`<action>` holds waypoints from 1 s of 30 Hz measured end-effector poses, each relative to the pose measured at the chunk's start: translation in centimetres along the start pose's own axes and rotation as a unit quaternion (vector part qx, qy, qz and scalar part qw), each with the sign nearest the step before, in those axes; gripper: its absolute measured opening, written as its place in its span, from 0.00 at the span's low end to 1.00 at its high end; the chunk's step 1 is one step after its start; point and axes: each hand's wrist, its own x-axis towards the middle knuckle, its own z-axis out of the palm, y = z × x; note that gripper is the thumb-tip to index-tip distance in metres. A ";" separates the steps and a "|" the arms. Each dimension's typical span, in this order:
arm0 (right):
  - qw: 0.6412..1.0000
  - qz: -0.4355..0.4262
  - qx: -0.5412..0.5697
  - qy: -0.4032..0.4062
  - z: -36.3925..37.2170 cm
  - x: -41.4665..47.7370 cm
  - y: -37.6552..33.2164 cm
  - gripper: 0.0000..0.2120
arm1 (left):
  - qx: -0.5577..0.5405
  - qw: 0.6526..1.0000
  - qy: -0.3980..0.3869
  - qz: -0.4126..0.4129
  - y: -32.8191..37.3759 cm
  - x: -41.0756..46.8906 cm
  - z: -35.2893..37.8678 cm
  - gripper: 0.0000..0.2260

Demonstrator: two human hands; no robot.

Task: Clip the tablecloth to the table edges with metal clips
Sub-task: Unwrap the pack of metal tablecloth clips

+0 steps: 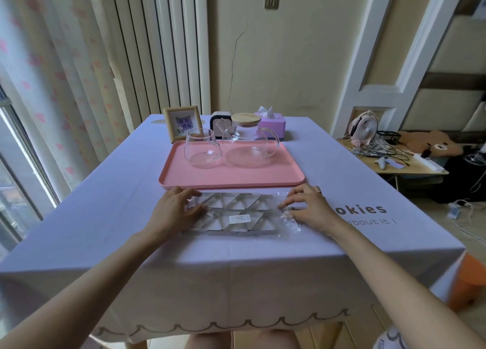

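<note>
A pale lilac tablecloth (110, 217) covers the table and hangs over its near edge with a scalloped hem. On it, just in front of me, lies a clear plastic bag (238, 215) holding several triangular metal clips. My left hand (175, 208) rests on the bag's left end with its fingers lying over the plastic. My right hand (306, 206) rests on the bag's right end, fingers bent, fingertips touching the plastic. Whether either hand pinches the bag is unclear.
A pink tray (231, 177) just beyond the bag carries a glass cup (201, 147) and a glass teapot (248, 143). Behind stand a framed picture (182, 123), a small clock (218, 125) and a tissue box (272, 123). A cluttered side table (389, 161) is right.
</note>
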 end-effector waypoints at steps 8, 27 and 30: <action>0.998 0.016 0.064 0.011 1.1 0.3 -0.2 0.12 | -0.183 0.976 0.053 -0.104 1.8 0.0 0.1 0.14; 1.000 0.003 0.028 -0.004 1.4 1.1 -0.4 0.13 | -0.205 0.958 0.126 -0.154 -1.2 1.2 -2.0 0.08; 0.998 0.018 0.040 -0.033 2.3 1.6 -1.4 0.13 | -0.196 0.958 0.127 -0.166 -1.6 1.0 -1.8 0.07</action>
